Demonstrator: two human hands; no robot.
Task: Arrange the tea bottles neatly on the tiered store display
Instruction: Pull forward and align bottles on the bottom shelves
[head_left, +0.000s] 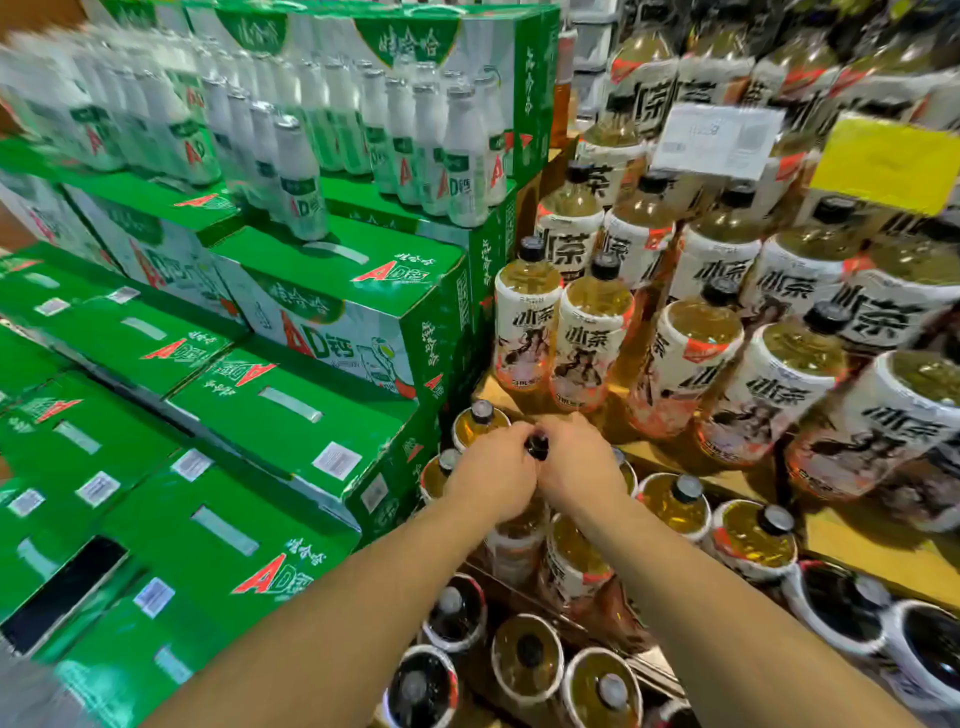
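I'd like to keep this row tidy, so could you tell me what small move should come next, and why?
Probably ease the bottle straight down into its row and then let go. Both the left hand and right hand grip its black cap, its body is mostly hidden beneath them, and upright bottles crowd it closely.

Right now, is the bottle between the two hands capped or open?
Capped: the black cap sits on its top, gripped between the left hand and the right hand.

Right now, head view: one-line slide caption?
Left hand and right hand grip a tea bottle cap on the tiered display beside green cartons.
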